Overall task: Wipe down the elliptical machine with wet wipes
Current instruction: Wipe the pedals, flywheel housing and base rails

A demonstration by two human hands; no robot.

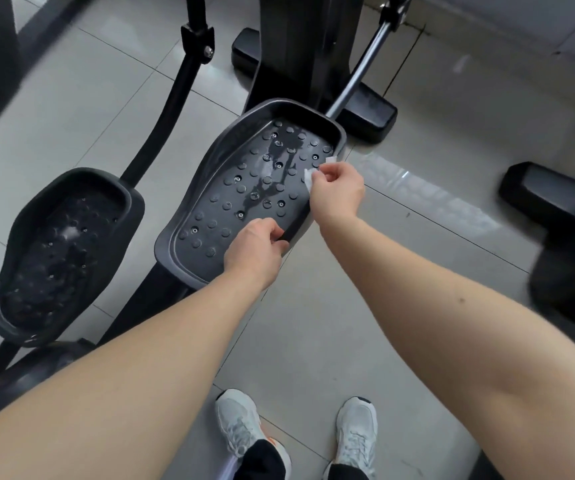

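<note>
Right hand [336, 188] pinches crumpled white wipe [310, 176] on studded, wet-streaked pedal [244, 188].

Two black foot pedals: the left pedal [61, 251] at the lower left of the frame, the middle pedal [244, 188] in the center. Two hands (both bare): left hand [255, 249], right hand [336, 192]. One white wipe [308, 178]. Two pale shoes [239, 420] at the bottom.
</note>
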